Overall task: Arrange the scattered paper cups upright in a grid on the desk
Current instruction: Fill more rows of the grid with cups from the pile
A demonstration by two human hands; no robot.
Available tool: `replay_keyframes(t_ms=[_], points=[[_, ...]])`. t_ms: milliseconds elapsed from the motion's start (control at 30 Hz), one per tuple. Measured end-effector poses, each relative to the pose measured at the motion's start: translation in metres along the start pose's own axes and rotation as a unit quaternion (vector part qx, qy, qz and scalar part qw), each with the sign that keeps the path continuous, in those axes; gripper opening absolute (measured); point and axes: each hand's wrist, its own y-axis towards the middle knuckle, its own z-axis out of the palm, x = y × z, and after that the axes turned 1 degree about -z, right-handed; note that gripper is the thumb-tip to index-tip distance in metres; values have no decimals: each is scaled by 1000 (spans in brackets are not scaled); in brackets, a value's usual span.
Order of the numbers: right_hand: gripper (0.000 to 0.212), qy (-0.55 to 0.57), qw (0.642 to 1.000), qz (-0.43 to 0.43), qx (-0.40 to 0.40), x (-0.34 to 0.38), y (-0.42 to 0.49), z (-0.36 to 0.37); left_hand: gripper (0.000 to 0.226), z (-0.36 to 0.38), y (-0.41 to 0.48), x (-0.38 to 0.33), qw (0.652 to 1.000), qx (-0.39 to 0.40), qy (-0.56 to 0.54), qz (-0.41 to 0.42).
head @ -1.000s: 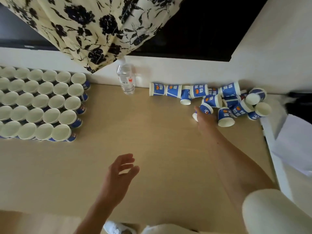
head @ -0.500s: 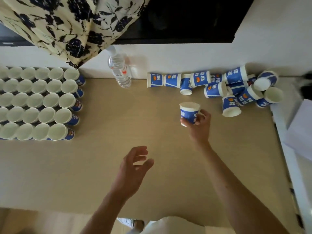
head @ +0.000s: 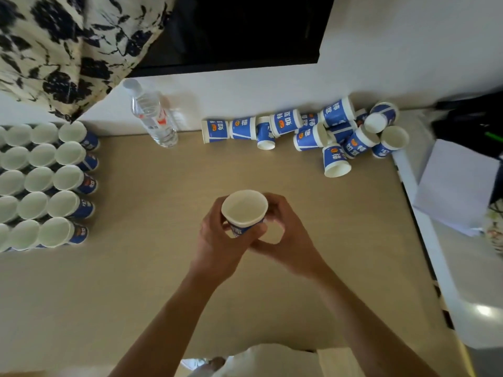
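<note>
Carried nearer, the cup (head: 244,210) is now upright above the middle of the desk (head: 136,268). Fingers of the left hand (head: 220,243) curl round it, and fingers of the right hand (head: 285,240) pinch its side. It likely goes next to the grid (head: 43,183) at nine o'clock, away from the pile (head: 326,131) at two.

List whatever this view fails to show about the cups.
Head view only.
Cup grid: cut off by the left edge, so no full count.
Held cup: base hidden by left hand and right hand.
Cup pile: overlapping cups hide others.
Cup print: too blurred.
</note>
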Motion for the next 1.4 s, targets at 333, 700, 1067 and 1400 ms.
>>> replay_keyframes(t_ms=[333,700,1067,1400], points=[[105,-222,853,248,-401,-92,125,-120,62,-12,-16,11,999,-32,-22,-27],[86,-75,845,276,-451,-130,132,-102,55,-49,-39,22,995,-78,-44,-47],[64,-15,958,119,-259,-68,11,74,44,-135,-107,61,974,-196,-78,-88],[66,-40,985,109,-128,-14,-56,196,45,-195,-186,93,959,-235,-140,-78]])
